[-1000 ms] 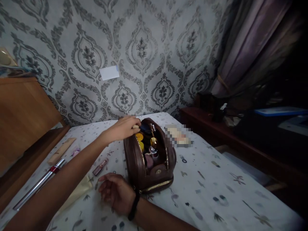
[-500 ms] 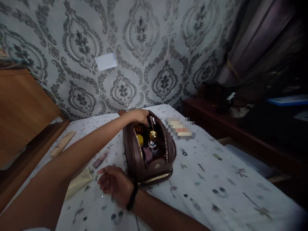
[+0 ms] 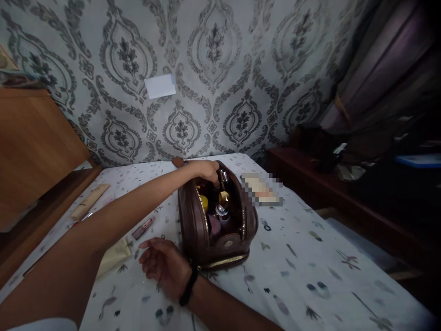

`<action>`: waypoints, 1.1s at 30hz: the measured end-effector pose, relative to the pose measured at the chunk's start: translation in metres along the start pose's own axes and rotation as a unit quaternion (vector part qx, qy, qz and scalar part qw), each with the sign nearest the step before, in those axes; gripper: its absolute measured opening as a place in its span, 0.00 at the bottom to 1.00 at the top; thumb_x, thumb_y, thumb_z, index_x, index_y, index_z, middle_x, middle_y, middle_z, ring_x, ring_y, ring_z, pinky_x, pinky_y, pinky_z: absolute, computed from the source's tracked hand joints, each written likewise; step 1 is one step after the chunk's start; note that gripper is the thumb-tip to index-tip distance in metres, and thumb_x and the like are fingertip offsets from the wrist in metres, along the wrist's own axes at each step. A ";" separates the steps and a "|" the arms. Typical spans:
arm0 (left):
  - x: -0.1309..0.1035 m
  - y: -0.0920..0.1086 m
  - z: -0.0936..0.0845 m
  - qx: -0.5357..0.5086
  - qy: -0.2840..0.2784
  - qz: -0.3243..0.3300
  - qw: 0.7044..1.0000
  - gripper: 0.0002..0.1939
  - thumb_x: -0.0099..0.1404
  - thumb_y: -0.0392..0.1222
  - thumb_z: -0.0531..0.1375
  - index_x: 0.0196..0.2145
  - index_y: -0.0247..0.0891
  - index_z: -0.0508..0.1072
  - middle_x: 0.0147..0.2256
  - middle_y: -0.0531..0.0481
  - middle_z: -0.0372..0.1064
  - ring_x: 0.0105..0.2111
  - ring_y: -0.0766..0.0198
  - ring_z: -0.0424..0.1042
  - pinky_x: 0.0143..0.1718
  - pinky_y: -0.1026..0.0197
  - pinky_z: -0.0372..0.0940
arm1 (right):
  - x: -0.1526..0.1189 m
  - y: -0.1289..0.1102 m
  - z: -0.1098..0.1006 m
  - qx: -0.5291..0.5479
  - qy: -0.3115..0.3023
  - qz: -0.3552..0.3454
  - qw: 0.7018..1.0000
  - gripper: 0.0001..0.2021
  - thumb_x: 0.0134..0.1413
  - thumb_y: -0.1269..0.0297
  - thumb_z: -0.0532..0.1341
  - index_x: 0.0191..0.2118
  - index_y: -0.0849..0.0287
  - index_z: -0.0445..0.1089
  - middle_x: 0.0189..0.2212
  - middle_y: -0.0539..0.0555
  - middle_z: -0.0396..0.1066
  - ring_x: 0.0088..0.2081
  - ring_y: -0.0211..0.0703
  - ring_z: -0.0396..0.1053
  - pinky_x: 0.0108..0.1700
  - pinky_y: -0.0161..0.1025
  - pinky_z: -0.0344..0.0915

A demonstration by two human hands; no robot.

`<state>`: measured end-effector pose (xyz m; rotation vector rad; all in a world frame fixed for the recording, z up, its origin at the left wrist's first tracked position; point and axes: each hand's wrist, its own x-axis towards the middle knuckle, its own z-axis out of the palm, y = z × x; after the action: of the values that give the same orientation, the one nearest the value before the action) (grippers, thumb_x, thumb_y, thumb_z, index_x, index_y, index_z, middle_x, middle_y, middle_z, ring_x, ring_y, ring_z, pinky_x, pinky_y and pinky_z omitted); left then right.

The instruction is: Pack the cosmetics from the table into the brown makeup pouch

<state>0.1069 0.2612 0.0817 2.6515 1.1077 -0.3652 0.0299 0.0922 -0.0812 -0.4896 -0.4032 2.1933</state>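
- Brown leather forms the bag (image 3: 191, 218), the centre of this dial, with twelve towards the wall (image 3: 213, 105); it sits upright on the printed sheet (image 3: 296, 285), probably so that its contents cannot spill.
- Its zipped mouth gapes wide, which seems to give the left hand (image 3: 211, 172) room to go in.
- That hand dips inside between eleven and twelve, wrist over the rim; its fingers are hidden, so I cannot tell whether they grip anything.
- Just right of its knuckles a silver-topped tube (image 3: 224, 176) stands inside, perhaps propped by the bag's side.
- Nearer the centre, a gold cap (image 3: 224, 199) and a bottle (image 3: 223, 212) stand close together, likely supporting each other; a yellow lid (image 3: 204, 203) shows at ten.
- Towards six, inside the near edge, lies something pink (image 3: 215, 226) (too dim to name).
- At eight, outside the bag, the right hand (image 3: 167, 266) curls loosely with nothing visible in it, black band (image 3: 189, 286) at the wrist; it looks parked, since one arm does the reaching.
- A gloss (image 3: 142, 228) lies at nine, a pale pack (image 3: 115, 257) beyond the right hand, both apart from the bag, perhaps to keep them in sight.
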 end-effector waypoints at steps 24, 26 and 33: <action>-0.039 0.012 0.005 0.116 -0.057 0.142 0.981 0.22 0.54 0.49 0.66 0.43 0.34 0.76 0.36 0.48 0.76 0.34 0.60 0.72 0.32 0.64 0.61 | 0.000 -0.002 0.001 0.003 0.001 0.017 1.000 0.13 0.46 0.59 0.64 0.34 0.65 0.73 0.22 0.51 0.73 0.20 0.33 0.66 0.21 0.30 0.50; -0.038 0.013 0.007 0.131 -0.057 0.132 0.981 0.22 0.55 0.51 0.65 0.43 0.33 0.76 0.37 0.46 0.76 0.35 0.58 0.72 0.32 0.63 0.62 | 0.000 -0.002 0.000 0.004 0.001 0.018 1.000 0.13 0.46 0.59 0.64 0.34 0.65 0.73 0.22 0.51 0.73 0.20 0.33 0.66 0.21 0.30 0.50; -0.039 0.022 0.015 0.159 -0.061 0.097 0.981 0.26 0.55 0.53 0.65 0.47 0.33 0.76 0.44 0.41 0.76 0.41 0.53 0.74 0.37 0.60 0.66 | 0.000 -0.001 0.000 0.002 0.001 0.014 1.000 0.11 0.49 0.60 0.63 0.34 0.64 0.73 0.22 0.51 0.73 0.21 0.33 0.66 0.22 0.31 0.51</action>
<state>0.0938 0.2156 0.0829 2.9313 0.8006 -0.7057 0.0311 0.0929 -0.0810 -0.4975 -0.3929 2.2211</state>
